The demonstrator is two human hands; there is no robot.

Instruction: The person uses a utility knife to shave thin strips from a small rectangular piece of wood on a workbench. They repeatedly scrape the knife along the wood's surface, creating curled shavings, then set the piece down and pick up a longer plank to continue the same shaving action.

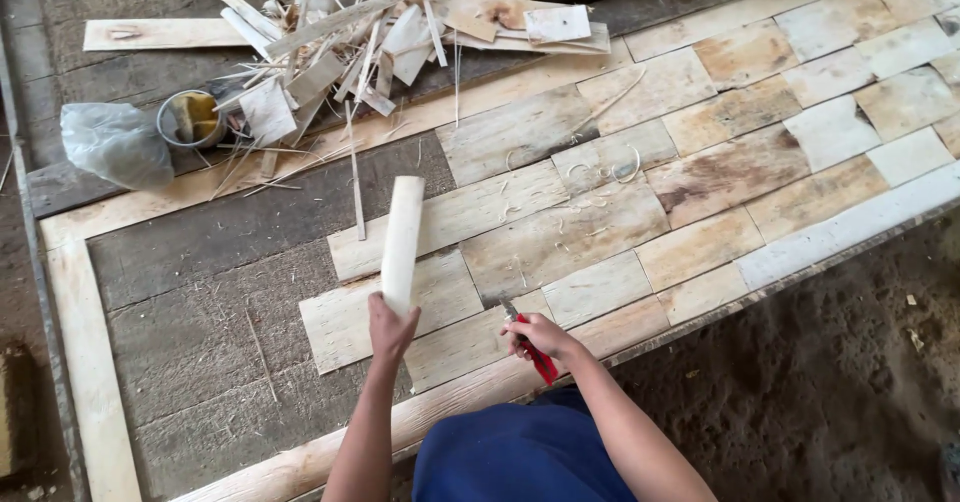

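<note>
The left hand [388, 327] closes around a pale wood strip [402, 242], raised over the panel [560, 232]; the right hand [537, 334] closes on a red-handled knife [533, 350]. Better to lay the strip flush beside its neighbours

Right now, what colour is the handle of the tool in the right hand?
Red, on the cutting tool in the right hand; head view.

Scrap pile [350, 42]: lying at upper centre, behind the panel.
Tin [190, 119]: sitting at upper left, bag [115, 142] just left of it.
Wood pieces [700, 152]: covering the panel's [90, 362] right part.
Strip [402, 245]: standing over the pieces, centre.
</note>
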